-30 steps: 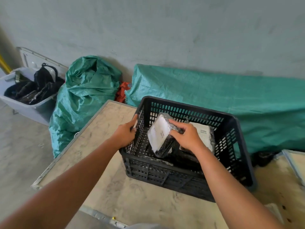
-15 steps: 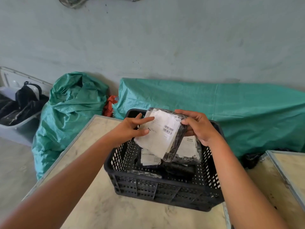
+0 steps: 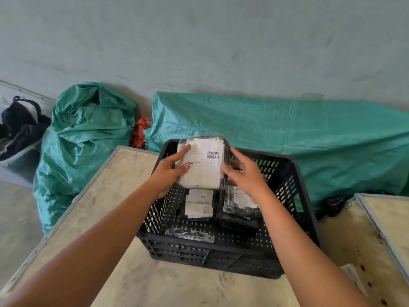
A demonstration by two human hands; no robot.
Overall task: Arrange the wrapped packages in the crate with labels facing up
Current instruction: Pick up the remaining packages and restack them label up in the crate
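1. Left hand [image 3: 169,173]: fingers closed on the left edge of a wrapped package [image 3: 202,165], thumb on its white label.
2. Right hand [image 3: 245,177]: fingers curled around the package's right edge.
3. Package: held above the black crate [image 3: 294,173], label facing up.
4. Crate: stands on the counter [image 3: 119,185]; more wrapped packages [image 3: 199,203] lie inside.

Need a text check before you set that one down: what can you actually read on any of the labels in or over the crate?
Held package label: barcodes visible, print too blurred to read.
Left package in the crate: QR code, text too small.
Right package in the crate: dark marks, unreadable.
Front package: nothing legible.
Crate: no lettering seen.
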